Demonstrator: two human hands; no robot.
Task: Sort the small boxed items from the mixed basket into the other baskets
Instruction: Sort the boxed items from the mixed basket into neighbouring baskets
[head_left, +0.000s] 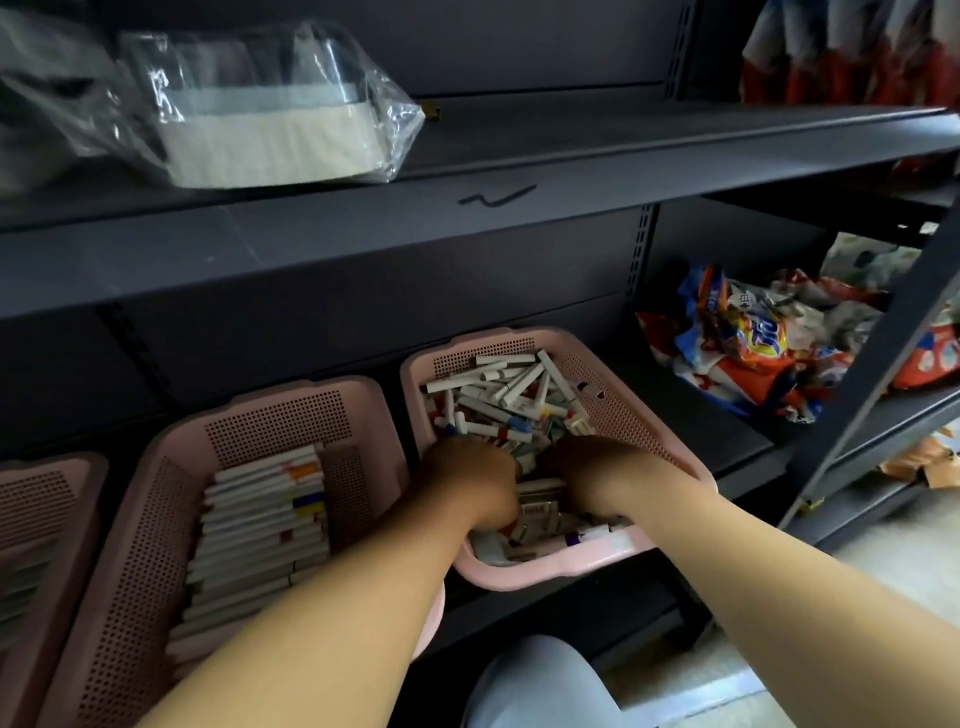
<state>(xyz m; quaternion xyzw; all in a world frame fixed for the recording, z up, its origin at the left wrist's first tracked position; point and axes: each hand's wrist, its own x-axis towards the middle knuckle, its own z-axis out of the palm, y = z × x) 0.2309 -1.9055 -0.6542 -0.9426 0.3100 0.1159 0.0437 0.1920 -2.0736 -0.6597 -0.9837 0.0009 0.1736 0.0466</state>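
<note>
Left hand (467, 470) and right hand (587, 467) sit buried in the mixed basket (615, 410), at three o'clock from the sorted basket (270, 415). The fingers are perhaps curled, but the grips cannot be told.

An overhead shelf (363, 244) roofs the mixed basket (670, 441) at centre; loose boxes (509, 395) crowd it. Open lower shelf (654, 389) separates it from bags (753, 353) at right.
</note>
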